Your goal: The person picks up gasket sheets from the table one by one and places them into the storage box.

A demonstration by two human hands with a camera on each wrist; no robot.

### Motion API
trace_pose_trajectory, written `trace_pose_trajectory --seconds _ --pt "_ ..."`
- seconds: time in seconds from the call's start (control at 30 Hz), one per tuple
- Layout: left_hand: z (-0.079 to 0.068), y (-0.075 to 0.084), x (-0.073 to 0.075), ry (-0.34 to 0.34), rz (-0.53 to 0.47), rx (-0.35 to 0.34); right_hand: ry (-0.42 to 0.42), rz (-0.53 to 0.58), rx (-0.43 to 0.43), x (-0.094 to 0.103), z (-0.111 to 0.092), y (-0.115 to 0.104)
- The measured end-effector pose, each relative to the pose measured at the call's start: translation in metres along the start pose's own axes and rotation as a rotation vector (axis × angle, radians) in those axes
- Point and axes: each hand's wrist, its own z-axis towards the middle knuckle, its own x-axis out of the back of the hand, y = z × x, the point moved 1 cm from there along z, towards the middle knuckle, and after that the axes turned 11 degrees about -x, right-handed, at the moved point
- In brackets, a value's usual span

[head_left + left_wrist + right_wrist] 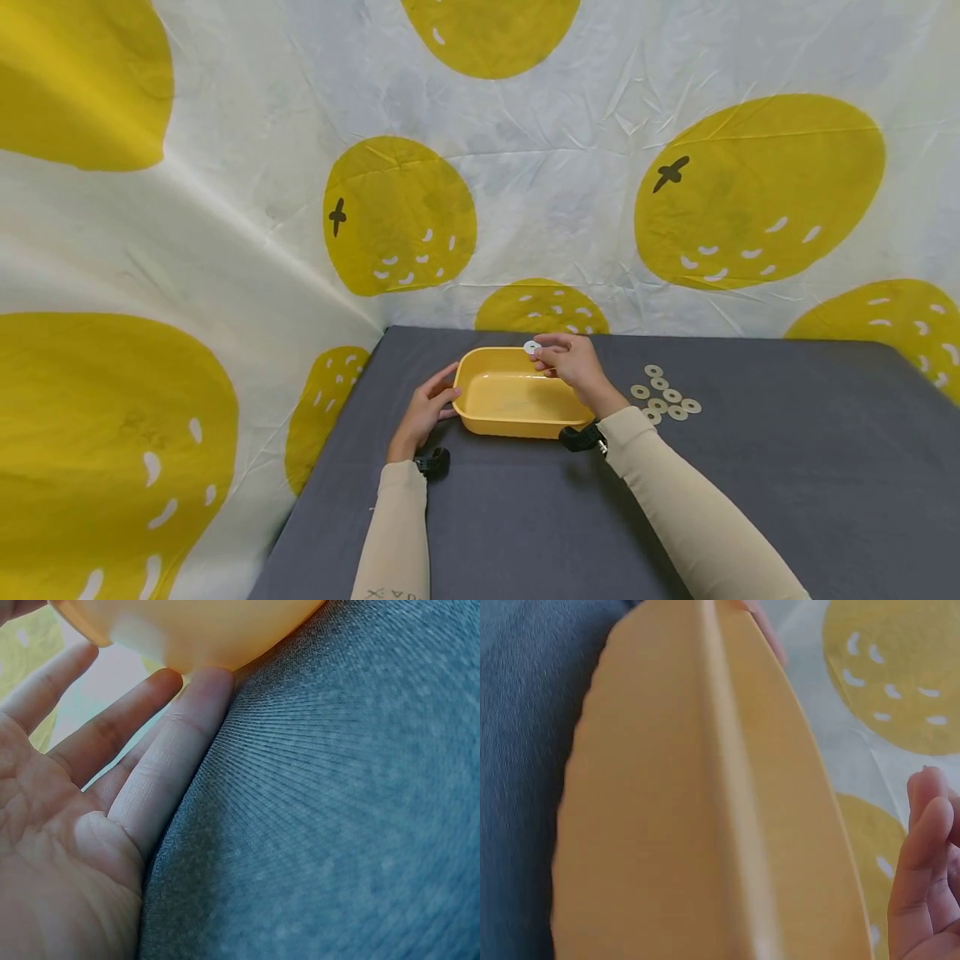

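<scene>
A yellow rectangular plastic tub (517,427) with rounded corners stands upright on the dark cloth. At its left end is my left hand (423,412), thumb over the rim and the other fingers against the outer wall; in the left wrist view those fingers (161,761) touch the tub's underside curve. My right hand (573,365) is above the tub's far right part and pinches a small white disc (532,347) with a hole, between thumb and fingertips. In the right wrist view the fingers (922,862) show at the right edge, the disc hidden.
Several pale flat rings (671,396) lie in a loose cluster to the right of the tub, beside my right forearm. The grey-covered table (495,517) meets a white curtain (555,208) with yellow fruit prints at the back and left.
</scene>
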Motion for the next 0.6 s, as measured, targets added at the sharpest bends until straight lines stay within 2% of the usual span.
trace_pose_trajectory --seconds 0.4,0.6 --pt "-0.001 0.000 0.002 -0.012 -0.022 0.001 -0.018 0.062 -0.045 -0.047 0.011 0.011" --pt "0.001 -0.002 0.001 -0.005 -0.025 0.005 0.009 0.119 -0.095 -0.071 0.020 0.017"
